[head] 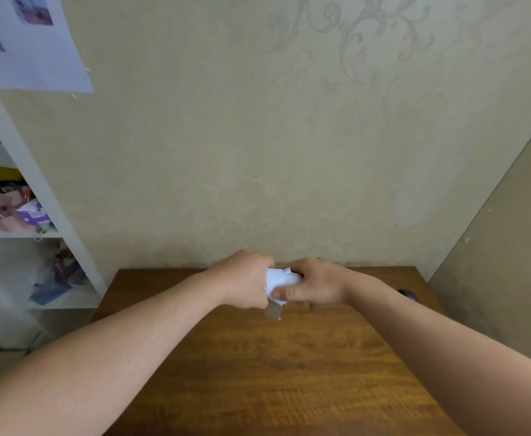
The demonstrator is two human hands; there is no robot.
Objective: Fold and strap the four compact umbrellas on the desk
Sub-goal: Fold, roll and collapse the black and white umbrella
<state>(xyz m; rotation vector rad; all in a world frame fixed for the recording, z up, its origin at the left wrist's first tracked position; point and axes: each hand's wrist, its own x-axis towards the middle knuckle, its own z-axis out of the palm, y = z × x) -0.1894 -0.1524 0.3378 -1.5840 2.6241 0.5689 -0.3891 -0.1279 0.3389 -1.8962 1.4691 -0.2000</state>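
Note:
A white folded compact umbrella (281, 280) is held above the far part of the wooden desk (283, 366), mostly hidden between both hands. My left hand (245, 280) grips its left end with fingers curled round it. My right hand (313, 283) grips its right end, the thumb pressed across the white fabric. A pale strap (273, 310) hangs down from under the umbrella, below my left hand. No other umbrella shows in this view.
A small dark object (408, 294) lies at the desk's far right edge. A white shelf unit (21, 190) with clutter stands to the left. The wall runs close behind the desk, and a side wall closes in on the right.

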